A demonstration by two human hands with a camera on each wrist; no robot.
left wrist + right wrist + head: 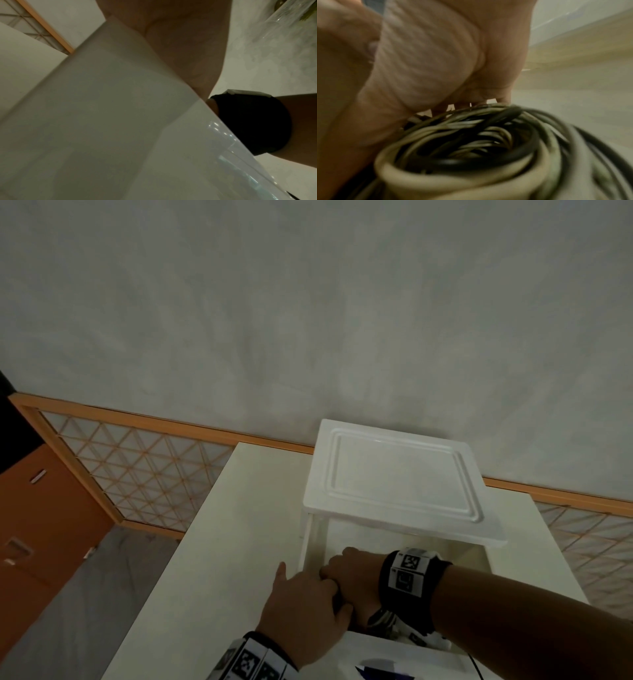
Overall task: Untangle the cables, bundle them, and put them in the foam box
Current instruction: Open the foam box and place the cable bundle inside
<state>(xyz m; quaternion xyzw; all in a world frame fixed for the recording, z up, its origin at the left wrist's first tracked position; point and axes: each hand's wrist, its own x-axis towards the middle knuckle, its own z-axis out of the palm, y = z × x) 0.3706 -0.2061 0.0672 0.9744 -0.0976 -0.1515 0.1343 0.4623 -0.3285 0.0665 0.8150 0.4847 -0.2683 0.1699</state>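
- Our tabletop (219, 542), pale and long, carries everything, and it stands against a grey wall with an orange-framed lattice panel along its foot.
- On it sits the white foam box (310, 546), its lid (394, 481) slid back over the far part so the near part is open for our hands; the floor of the box is hidden from us.
- Our right hand (352, 577) reaches down inside that opening, we judge to lower the load in.
- Our left hand (301, 597) rests on the box's near left wall, thumb out, fingers over the rim against the right hand, probably to steady the box; we cannot tell whether its grip is closed on anything.
- The coiled bundle of cables (471, 142), black and off-white strands wound together, hangs under the right palm in the right wrist view; the right grip is closed around it, with the fingers hooked over the coil's far edge. It appears to be inside the box already.
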